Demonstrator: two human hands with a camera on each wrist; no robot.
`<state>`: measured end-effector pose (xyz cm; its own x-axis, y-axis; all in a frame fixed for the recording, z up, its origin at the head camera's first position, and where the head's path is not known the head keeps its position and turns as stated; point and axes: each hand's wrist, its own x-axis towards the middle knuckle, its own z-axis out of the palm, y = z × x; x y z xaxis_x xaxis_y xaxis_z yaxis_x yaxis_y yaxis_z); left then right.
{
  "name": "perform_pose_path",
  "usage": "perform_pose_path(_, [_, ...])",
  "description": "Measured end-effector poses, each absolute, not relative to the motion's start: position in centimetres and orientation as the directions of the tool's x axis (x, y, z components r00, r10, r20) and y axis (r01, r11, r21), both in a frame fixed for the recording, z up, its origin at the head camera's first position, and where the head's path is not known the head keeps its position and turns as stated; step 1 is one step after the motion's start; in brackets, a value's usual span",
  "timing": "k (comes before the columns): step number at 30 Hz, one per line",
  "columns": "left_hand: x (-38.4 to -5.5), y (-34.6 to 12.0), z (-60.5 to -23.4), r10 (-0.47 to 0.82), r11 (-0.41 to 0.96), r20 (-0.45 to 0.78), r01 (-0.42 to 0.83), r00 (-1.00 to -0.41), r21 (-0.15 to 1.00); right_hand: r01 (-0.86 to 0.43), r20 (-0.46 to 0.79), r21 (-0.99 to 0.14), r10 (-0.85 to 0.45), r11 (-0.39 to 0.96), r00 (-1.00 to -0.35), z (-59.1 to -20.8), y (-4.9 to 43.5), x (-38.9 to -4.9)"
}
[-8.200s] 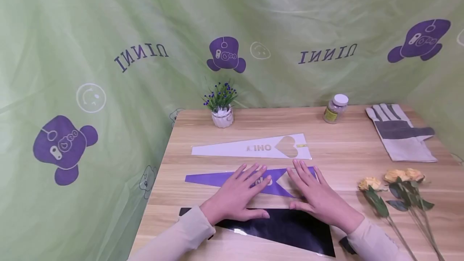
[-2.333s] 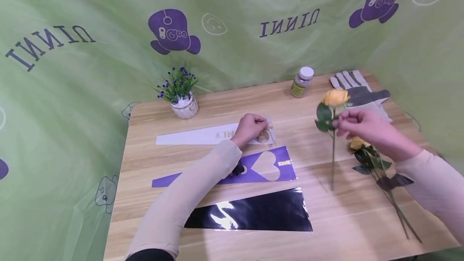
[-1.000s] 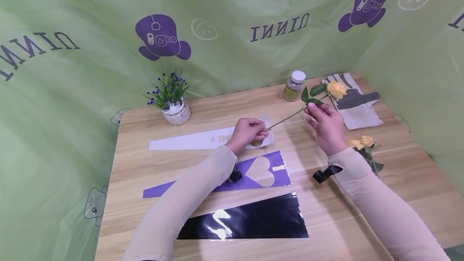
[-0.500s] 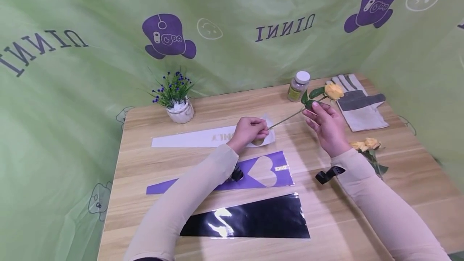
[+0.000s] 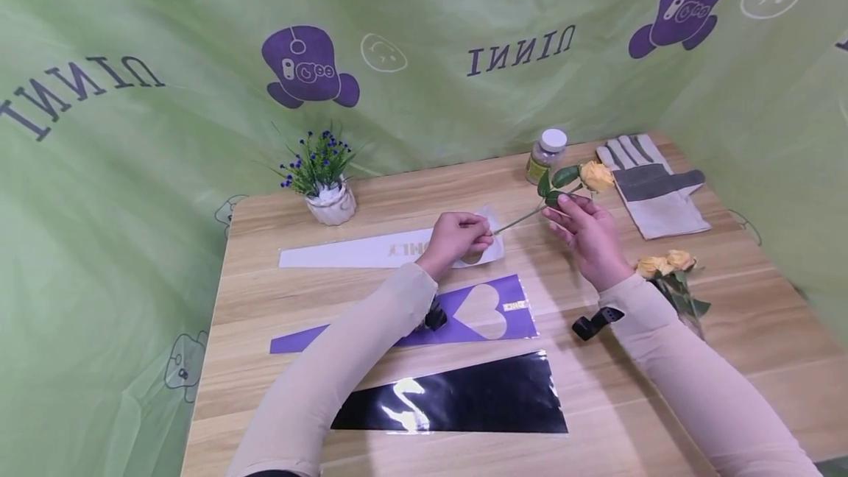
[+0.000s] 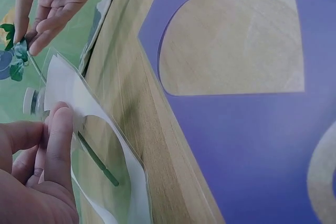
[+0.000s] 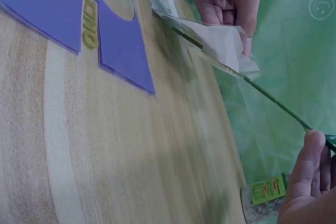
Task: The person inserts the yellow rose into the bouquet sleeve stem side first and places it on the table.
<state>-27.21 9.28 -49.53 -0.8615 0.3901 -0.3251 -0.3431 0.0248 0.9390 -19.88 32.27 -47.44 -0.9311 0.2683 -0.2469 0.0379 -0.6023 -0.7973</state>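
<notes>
While the left hand (image 5: 459,240) pinches the wide end of the white wrapper (image 5: 351,250), raising its edge off the table (image 5: 603,396), the right hand (image 5: 592,245) has its grip closed on the stem of a yellow rose (image 5: 596,177), thumb and fingers just beneath the bloom, among the leaves. The rose slants between the two hands, flower toward the right, and its stem's lower end shows at the wrapper's clear heart window in the left wrist view. Nearer the person lie the purple wrapper (image 5: 513,322), partly hidden by the left forearm, and the black wrapper (image 5: 477,396). Two more roses (image 5: 654,266) lie beyond the right wrist, near a grey-and-white glove (image 5: 656,190). A white-capped jar (image 5: 538,168) stands behind the held rose.
</notes>
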Motion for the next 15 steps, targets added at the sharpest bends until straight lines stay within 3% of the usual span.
perform_pose_path(15, [-26.78, 9.09, -49.26, 0.381, 0.0, -0.321, -0.347, -0.867, 0.938, -0.026, -0.171, -0.822, 0.29, -0.569, -0.941, -47.29, 31.95, -19.89])
